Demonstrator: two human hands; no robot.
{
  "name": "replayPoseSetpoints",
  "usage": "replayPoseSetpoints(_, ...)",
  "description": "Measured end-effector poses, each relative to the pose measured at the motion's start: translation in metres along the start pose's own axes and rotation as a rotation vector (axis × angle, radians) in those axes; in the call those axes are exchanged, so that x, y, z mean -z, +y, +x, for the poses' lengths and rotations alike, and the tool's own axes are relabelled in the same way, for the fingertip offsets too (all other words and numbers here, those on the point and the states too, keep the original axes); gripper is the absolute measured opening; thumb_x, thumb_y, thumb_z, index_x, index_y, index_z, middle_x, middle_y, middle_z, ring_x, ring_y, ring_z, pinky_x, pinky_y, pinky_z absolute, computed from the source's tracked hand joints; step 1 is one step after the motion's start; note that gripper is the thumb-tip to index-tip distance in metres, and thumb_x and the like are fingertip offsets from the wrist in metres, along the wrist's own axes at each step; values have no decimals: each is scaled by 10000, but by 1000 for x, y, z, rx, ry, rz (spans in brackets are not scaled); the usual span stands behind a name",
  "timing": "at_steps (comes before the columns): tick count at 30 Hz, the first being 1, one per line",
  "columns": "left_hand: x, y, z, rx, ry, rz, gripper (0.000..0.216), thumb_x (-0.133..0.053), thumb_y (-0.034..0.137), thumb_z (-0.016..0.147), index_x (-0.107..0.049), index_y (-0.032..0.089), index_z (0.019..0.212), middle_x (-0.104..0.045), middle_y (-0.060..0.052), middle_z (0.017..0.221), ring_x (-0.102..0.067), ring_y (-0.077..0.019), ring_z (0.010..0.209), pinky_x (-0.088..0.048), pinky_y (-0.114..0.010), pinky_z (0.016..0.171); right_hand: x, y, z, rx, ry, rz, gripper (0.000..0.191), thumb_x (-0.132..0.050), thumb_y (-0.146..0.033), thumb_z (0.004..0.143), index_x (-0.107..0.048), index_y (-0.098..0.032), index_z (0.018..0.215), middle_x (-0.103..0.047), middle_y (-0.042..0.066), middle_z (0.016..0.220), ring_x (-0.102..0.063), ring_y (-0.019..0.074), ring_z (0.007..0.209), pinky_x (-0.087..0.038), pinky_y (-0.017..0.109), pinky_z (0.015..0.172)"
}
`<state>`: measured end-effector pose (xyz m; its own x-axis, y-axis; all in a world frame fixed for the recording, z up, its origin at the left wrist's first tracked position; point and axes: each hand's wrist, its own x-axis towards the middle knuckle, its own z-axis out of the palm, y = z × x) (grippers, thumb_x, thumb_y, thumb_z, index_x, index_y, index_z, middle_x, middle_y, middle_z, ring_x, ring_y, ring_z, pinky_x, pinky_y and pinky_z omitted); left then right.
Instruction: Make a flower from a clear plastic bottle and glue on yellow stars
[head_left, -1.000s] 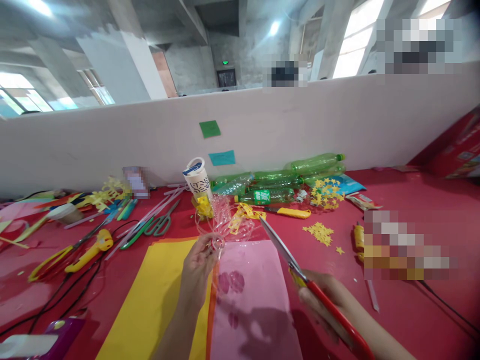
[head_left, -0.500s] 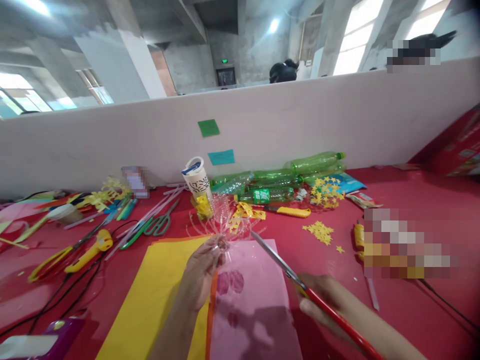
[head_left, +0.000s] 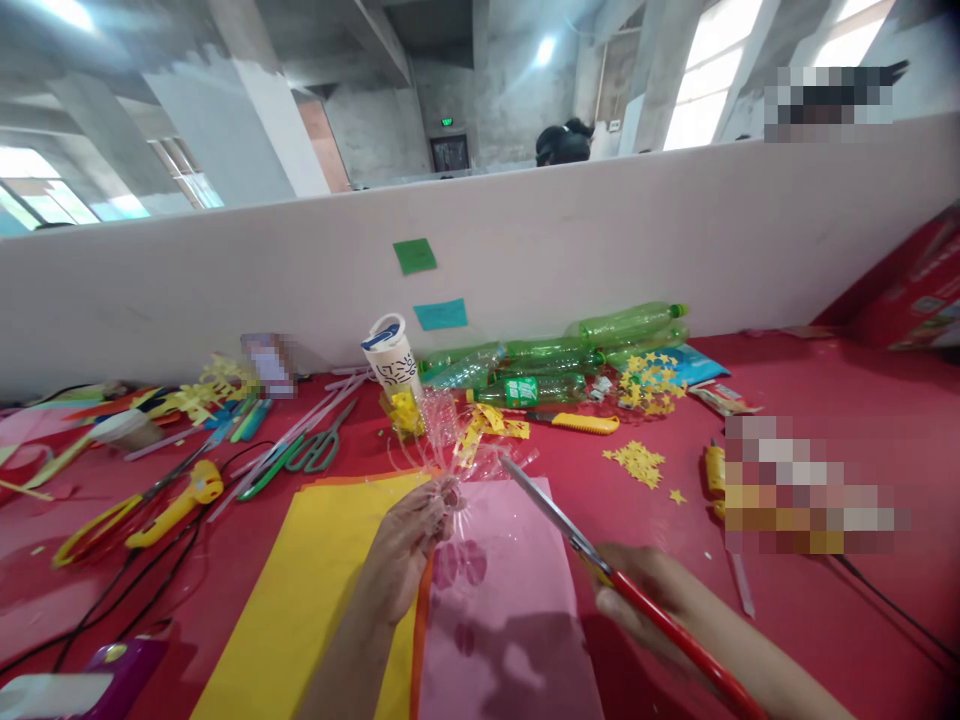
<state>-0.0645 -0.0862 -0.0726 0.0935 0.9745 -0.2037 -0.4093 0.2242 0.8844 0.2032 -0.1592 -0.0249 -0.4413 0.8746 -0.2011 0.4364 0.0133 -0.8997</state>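
My left hand (head_left: 405, 545) is closed, its fingers pinching a clear plastic bottle piece (head_left: 453, 496) by its small round middle. Thin curled strips fan out from this piece towards the back of the table. In my right hand (head_left: 646, 590) is a pair of scissors (head_left: 546, 512) with long metal blades and red handles. The blades look closed together, and their tip lies just beside the strips on the right. Under both hands are a pink sheet (head_left: 517, 600) with cut-out holes and a yellow sheet (head_left: 315, 570), with an orange edge between them.
Green plastic bottles (head_left: 555, 355) lie along the white partition (head_left: 600, 240), beside a paper cup (head_left: 391, 355). A yellow utility knife (head_left: 585, 424) and yellow stars (head_left: 637, 465) are at centre right. Green-handled scissors (head_left: 319, 450) and a yellow glue gun (head_left: 184, 500) lie left.
My left hand has turned the plastic piece slightly and shifted it a little to the right, so its strips spread differently. The scissors have hardly moved.
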Motion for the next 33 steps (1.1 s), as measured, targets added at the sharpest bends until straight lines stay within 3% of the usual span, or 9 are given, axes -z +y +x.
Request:
replayPoseSetpoints(4, 0, -1, 0, 14, -1, 4, 264, -743, 257, 684, -720, 175, 935, -675, -43, 859, -561, -85, 706, -422, -151, 577, 1, -4, 0, -10, -3, -15, 443, -429, -580, 867, -363, -191, 666, -331, -48, 654, -282, 105, 611, -250, 236, 545)
replayPoseSetpoints(13, -2, 0, 0, -11, 21, 14, 295, -756, 276, 657, -721, 145, 920, -669, -48, 804, -513, -68, 583, -424, -175, 550, 2, -2, 2, -20, -13, -15, 403, -465, -514, 867, -364, -187, 654, -332, -51, 630, -288, 95, 591, -231, 232, 522)
replayPoseSetpoints(17, -2, 1, 1, -20, 12, 2, 276, -756, 267, 658, -726, 151, 907, -673, -52, 795, -501, -64, 567, -422, -178, 553, 0, 0, 4, -14, 29, -37, 421, -512, -504, 835, -314, -198, 626, -272, -63, 602, -255, 83, 556, -198, 230, 489)
replayPoseSetpoints(21, -6, 4, -1, -26, 23, -29, 266, -760, 266, 650, -733, 141, 884, -667, -51, 757, -466, -52, 524, -403, -172, 515, 1, -1, 0, 4, 47, 34, 417, -437, -541, 862, -323, -205, 643, -296, -57, 596, -272, 90, 544, -232, 226, 487)
replayPoseSetpoints(27, 1, 2, 0, -1, -25, -114, 283, -754, 238, 645, -728, 125, 903, -669, -59, 794, -507, -62, 572, -411, -162, 518, 0, 9, -7, 21, 53, -104, 394, -457, -565, 850, -459, -186, 744, -458, -17, 681, -370, 118, 611, -315, 220, 536)
replayPoseSetpoints(33, 7, -2, 2, 22, 45, -130, 294, -762, 250, 634, -727, 129, 899, -693, -79, 880, -590, -108, 709, -451, -164, 571, -5, 16, -2, -3, -5, -165, 380, -430, -540, 882, -478, -180, 772, -456, -26, 695, -346, 107, 604, -328, 219, 558)
